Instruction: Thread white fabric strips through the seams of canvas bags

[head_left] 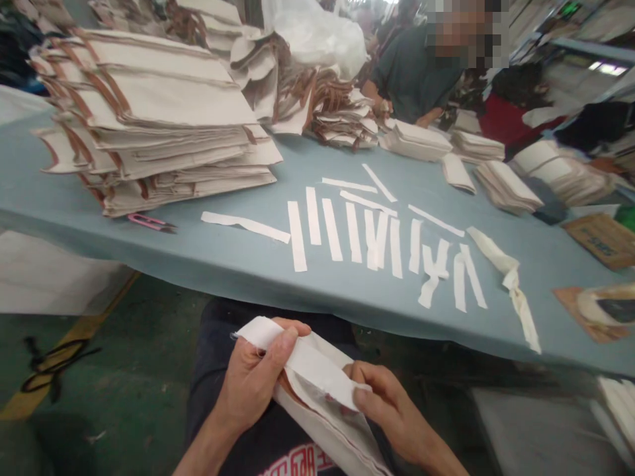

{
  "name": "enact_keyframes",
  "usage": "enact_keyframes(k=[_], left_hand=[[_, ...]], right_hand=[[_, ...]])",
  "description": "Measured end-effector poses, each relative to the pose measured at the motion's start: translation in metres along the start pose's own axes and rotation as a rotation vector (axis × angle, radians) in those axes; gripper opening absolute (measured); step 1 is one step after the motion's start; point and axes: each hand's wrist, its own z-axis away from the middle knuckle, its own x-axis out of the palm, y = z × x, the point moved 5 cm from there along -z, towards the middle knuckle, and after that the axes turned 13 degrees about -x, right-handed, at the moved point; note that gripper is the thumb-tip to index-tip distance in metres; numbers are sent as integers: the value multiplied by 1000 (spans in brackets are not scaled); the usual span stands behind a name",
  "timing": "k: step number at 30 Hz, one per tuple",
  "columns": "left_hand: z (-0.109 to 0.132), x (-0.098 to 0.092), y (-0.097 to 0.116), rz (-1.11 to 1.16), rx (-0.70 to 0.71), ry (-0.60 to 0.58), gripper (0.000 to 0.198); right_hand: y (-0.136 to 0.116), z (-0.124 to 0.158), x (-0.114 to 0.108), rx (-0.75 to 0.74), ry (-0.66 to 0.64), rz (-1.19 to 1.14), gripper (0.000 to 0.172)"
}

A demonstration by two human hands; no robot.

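Observation:
Over my lap, a white fabric strip (317,370) stretches between my two hands. My left hand (258,370) pinches it near one end, thumb on top. At the opposite end my right hand (380,403) grips the strip between thumb and fingers. Beneath it lies a folded cream cloth piece (327,426) with brown edging, partly covered by the strip and hands. The cloth's upper part seems to run under my left fingers; how firmly it is held is hidden. Several loose white strips (296,237) lie on the blue-green table beyond my hands.
A tall stack of cream cloth pieces (173,99) stands on the table (238,258) at left. Pink thread snips (149,223) lie beside it. A twisted cream strip (510,281) and a cardboard box (602,238) are at right. Across the table sits another person (417,73).

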Motion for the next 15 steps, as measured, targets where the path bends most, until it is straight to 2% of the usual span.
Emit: enact_keyframes(k=[2,4,6,8,9,11,13,15], left_hand=[[6,3,9,-150,58,7,40],[13,7,21,-375,169,27,32],[19,14,31,-589,278,23,29],[22,23,37,-747,345,-28,31],[23,27,39,-805,359,-58,32],[23,35,41,-897,362,-116,34],[23,39,39,-940,340,-168,35],[23,41,37,-924,311,-199,34]], right_hand=[[2,-1,-6,74,-95,210,53],[-2,-3,-19,134,-143,446,36],[-18,-10,-36,98,-50,622,32],[-41,-21,-44,-57,74,652,38],[-52,-28,-41,-150,89,618,40],[-70,-44,-25,-302,30,487,38],[-80,-59,-3,-368,-48,349,29],[-83,-71,16,-359,-52,248,19]])
